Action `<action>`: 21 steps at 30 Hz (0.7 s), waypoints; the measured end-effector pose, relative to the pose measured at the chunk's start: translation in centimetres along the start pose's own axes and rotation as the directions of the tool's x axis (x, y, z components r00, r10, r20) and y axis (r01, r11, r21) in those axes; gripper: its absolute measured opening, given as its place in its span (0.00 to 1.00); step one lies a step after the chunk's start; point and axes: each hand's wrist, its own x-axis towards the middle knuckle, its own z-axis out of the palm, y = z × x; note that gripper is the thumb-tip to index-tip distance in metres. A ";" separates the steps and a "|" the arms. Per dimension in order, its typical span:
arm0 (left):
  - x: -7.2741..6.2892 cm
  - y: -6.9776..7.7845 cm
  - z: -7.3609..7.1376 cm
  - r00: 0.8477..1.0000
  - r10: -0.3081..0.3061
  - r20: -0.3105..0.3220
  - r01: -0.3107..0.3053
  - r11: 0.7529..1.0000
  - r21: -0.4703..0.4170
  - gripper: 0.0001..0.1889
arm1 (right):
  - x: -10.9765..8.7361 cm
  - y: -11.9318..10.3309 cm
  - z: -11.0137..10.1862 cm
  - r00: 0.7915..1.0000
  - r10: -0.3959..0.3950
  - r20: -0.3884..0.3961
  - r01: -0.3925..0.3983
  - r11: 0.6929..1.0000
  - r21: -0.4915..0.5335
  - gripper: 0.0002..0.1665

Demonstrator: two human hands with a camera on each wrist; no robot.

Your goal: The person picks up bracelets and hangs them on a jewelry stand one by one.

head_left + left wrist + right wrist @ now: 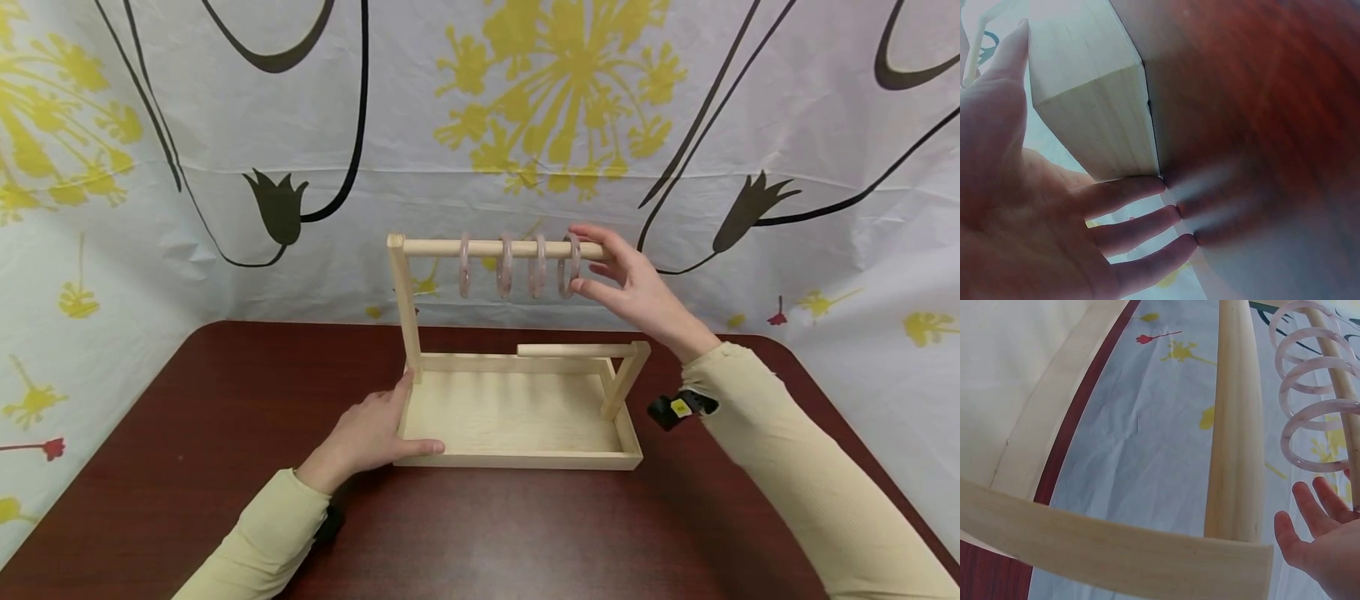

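A pale wooden jewelry rack has a shallow tray base (517,460), a tall left post (406,308) and an upper rod (435,247). Several pinkish, translucent bangles hang spaced along that rod, among them a left one (465,267) and a rightmost one (564,275). My right hand (637,279) is at the rod's free end, pinching the rightmost bangle (1294,447) by thumb and index finger; the thumb is hidden in the right wrist view. At the tray's left end, my left hand (367,433) rests with its thumb along the front wall and straight fingers outside.
A lower rod (573,350) with nothing hung on it projects leftward from a short right post (626,379). The rack stands on a dark reddish table (480,533). Behind it hangs a white patterned cloth (405,108).
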 end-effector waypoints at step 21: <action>-0.1 0.2 -0.1 1.000 0.006 0.008 -0.006 1.000 -0.005 0.61 | -2.3 0.7 -2.2 0.999 0.033 -0.018 -0.033 0.999 0.018 0.39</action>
